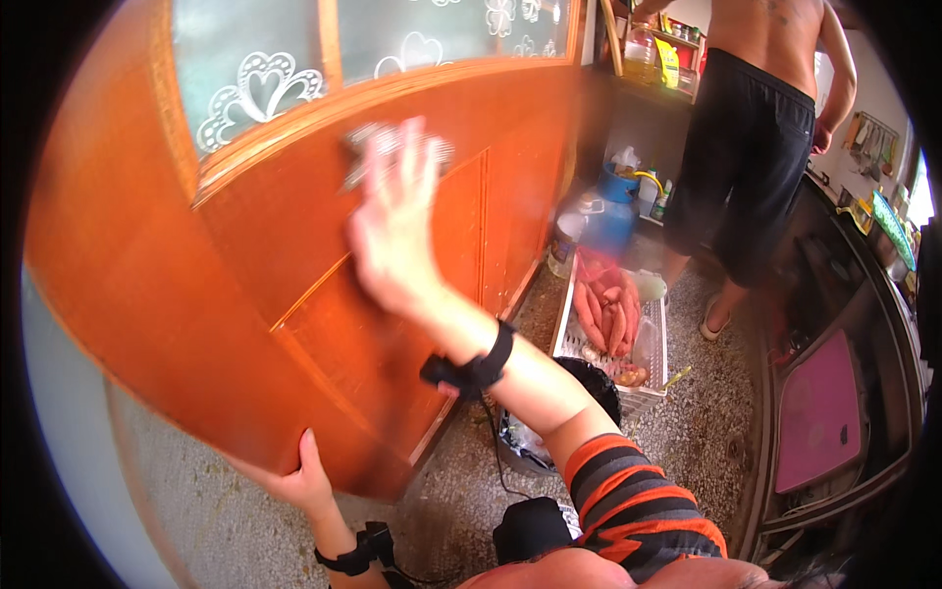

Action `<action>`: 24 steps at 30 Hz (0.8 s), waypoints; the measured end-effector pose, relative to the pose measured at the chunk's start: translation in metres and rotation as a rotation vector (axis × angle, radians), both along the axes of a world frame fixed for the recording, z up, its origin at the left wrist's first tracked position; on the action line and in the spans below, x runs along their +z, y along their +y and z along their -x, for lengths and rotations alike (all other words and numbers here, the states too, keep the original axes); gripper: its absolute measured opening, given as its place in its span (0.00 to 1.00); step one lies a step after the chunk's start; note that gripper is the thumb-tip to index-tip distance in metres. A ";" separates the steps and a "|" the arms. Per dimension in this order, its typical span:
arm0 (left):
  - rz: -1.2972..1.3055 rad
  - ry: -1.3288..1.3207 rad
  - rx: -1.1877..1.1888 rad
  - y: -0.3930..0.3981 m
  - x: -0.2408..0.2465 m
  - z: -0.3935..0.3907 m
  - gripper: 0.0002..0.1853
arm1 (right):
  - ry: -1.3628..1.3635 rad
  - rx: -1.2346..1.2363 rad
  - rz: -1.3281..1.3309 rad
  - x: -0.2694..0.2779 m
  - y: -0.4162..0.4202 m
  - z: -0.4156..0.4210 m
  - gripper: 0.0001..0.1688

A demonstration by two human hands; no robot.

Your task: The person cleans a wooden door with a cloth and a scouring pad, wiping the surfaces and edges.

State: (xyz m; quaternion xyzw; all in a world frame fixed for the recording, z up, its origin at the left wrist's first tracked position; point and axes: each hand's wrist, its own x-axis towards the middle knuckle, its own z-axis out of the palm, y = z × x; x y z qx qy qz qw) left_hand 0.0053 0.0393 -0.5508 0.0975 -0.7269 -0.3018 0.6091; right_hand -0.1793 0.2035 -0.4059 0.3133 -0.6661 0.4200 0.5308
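Note:
My right hand, slightly blurred, presses a striped cloth flat against an orange-brown wooden door, just below its glass panes. The fingers are spread over the cloth. Lower down, my left hand holds the door's near edge, with the thumb on the face and the other fingers hidden behind it. White heart-shaped patterns decorate the frosted glass. Both wrists wear black straps with small devices.
A lined bin stands below my right forearm. Beyond it are a basket of sweet potatoes, a plastic bottle and a blue gas cylinder. Another person stands by the counter at the right, near a pink board.

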 end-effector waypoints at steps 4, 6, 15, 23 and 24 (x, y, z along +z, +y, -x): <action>-0.078 0.016 -0.065 0.005 -0.002 0.003 0.45 | 0.065 -0.079 -0.051 0.034 0.030 0.036 0.32; -0.114 0.019 -0.080 0.014 -0.004 0.005 0.44 | -0.024 -0.114 0.045 0.049 0.080 0.107 0.29; -0.076 0.017 -0.008 0.002 -0.005 0.004 0.42 | -0.164 -0.032 0.066 0.041 0.054 0.076 0.33; -0.073 0.039 -0.036 0.010 -0.016 0.011 0.41 | -0.356 -0.256 0.136 0.006 0.130 0.177 0.31; -0.076 0.037 0.000 0.006 -0.014 0.007 0.40 | -0.368 -0.259 0.037 0.015 0.103 0.144 0.31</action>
